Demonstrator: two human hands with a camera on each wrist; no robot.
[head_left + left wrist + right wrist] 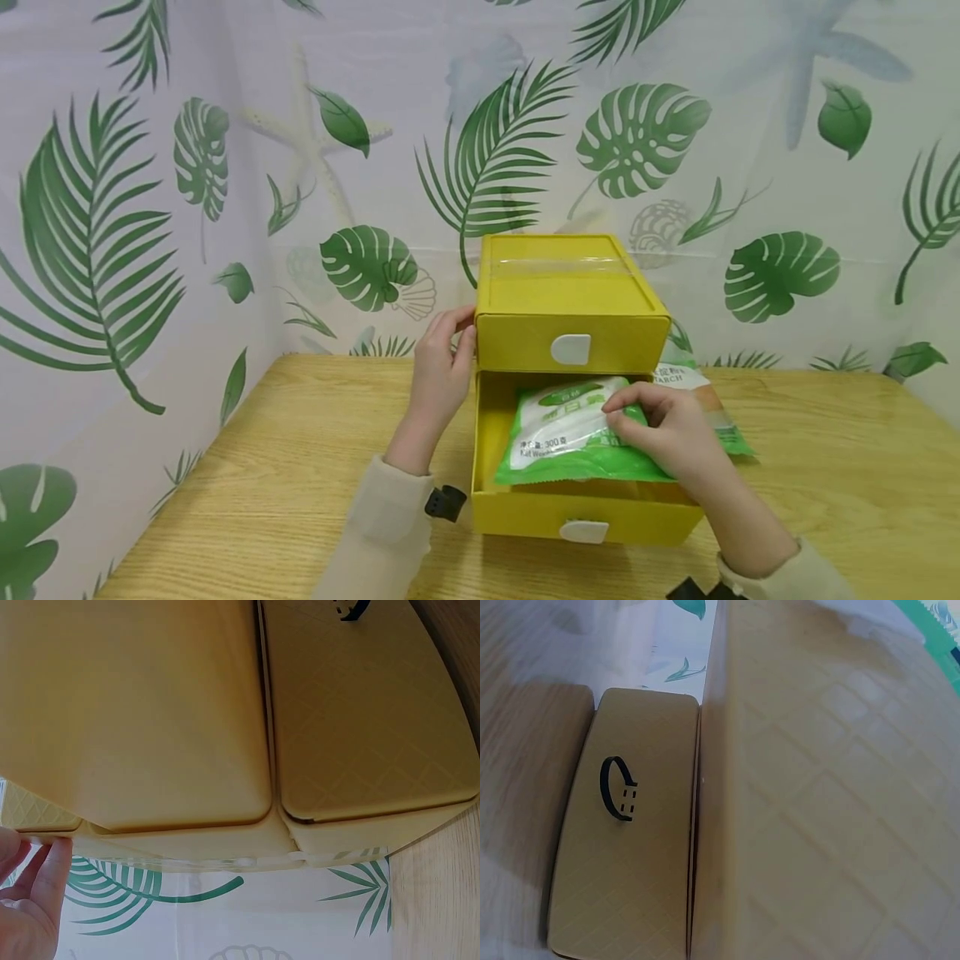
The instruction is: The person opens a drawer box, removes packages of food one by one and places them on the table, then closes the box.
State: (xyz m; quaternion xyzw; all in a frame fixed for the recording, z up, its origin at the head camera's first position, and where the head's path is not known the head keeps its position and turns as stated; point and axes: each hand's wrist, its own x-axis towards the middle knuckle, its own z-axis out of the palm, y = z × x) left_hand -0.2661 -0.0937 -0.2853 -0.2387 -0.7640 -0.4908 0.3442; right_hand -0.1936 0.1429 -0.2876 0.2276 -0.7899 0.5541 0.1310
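A yellow two-drawer box stands on the table, its lower drawer pulled out. My right hand pinches a green-and-white plastic bag marked 300 g by its right part, with thumb and fingers. The bag lies tilted over the open drawer; how far it rests on the drawer is unclear. At the box's upper left side, my left hand touches the yellow wall with extended fingers. In the left wrist view, that hand appears at the box's edge. The right wrist view hides the right hand.
Behind the right hand, a second packet printed STARCH lies on the table beside the box. The wooden table runs up to a leaf-patterned backdrop. Each drawer front bears a white pull.
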